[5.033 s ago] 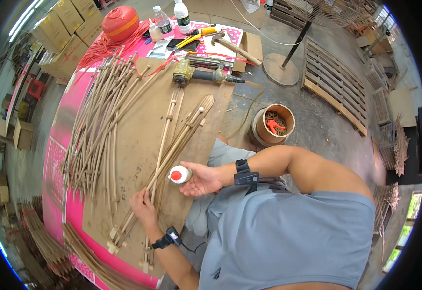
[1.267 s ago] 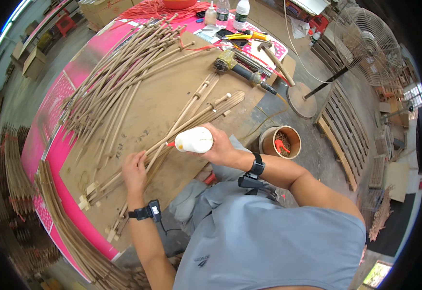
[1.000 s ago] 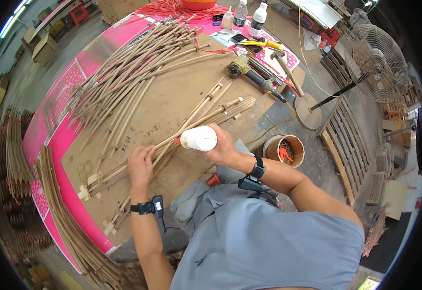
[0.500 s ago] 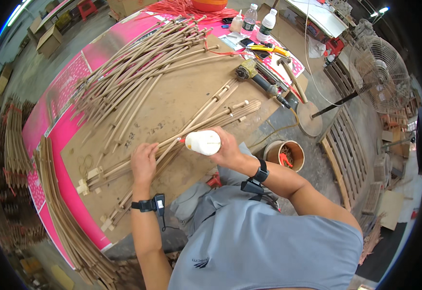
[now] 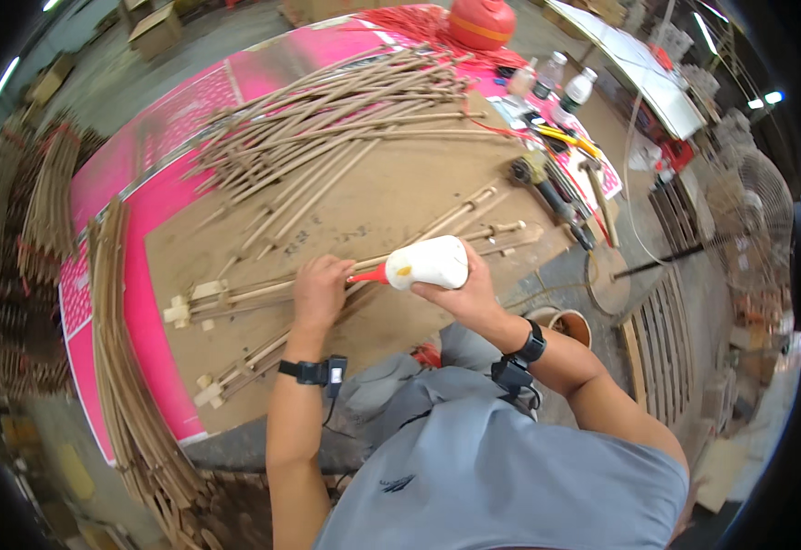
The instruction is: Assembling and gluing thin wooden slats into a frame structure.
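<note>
My right hand (image 5: 472, 286) is wrapped round a white squeeze bottle (image 5: 432, 264) with a red nozzle, held tilted nearly on its side above the table. The nozzle (image 5: 371, 275) points left, its tip close to the fingers of my left hand (image 5: 320, 286). Those fingers are closed in a pinch on a thin wooden rod (image 5: 272, 291); my hand hides the gripped part. Other long rods lie side by side beneath, with a pale wooden end piece (image 5: 177, 312) at their left end. A second rod bundle (image 5: 254, 362) lies nearer to me.
A heap of wooden rods (image 5: 327, 110) covers the table's far side; curved strips (image 5: 125, 339) line its left edge. To the right lie a power tool (image 5: 547, 188), a hammer (image 5: 602, 202) and several bottles (image 5: 576, 92). A bucket (image 5: 570, 328) and fan (image 5: 749, 220) stand beyond.
The view has shifted, so the table sits further right. The bottle has tipped from facing me end-on to lying sideways, its red nozzle now beside my left fingers.
</note>
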Action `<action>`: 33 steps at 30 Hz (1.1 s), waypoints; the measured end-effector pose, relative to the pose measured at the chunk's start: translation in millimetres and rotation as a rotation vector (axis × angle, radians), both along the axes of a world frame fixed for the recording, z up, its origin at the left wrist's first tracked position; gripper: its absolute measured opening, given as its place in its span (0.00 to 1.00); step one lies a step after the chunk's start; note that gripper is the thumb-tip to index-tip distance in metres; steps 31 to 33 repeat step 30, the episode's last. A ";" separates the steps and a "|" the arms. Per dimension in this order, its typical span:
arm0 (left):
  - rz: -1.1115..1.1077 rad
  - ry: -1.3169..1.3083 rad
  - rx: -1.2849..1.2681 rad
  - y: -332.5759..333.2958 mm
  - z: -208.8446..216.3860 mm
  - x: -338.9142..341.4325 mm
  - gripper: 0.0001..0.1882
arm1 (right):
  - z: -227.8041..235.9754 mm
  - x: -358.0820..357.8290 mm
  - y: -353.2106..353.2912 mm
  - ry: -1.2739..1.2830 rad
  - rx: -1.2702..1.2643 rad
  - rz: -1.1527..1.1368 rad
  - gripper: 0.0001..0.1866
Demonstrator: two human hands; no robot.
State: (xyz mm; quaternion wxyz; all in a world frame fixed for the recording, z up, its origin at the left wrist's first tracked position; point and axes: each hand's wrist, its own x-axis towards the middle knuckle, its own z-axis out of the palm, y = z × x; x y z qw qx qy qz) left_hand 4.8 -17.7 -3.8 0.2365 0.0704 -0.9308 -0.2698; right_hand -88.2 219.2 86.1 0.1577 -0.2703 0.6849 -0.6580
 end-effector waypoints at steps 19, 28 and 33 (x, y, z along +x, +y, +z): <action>0.042 0.158 0.039 7.5 0.3 -9.8 0.14 | -20.3 55.9 -157.8 0.391 0.172 0.249 0.35; 0.060 0.123 -0.021 2.3 -4.1 -9.9 0.15 | -24.2 72.2 -185.7 0.754 0.624 0.151 0.33; 0.059 0.031 -0.060 1.2 6.0 -9.0 0.19 | -39.2 66.4 -193.2 0.006 0.310 0.510 0.30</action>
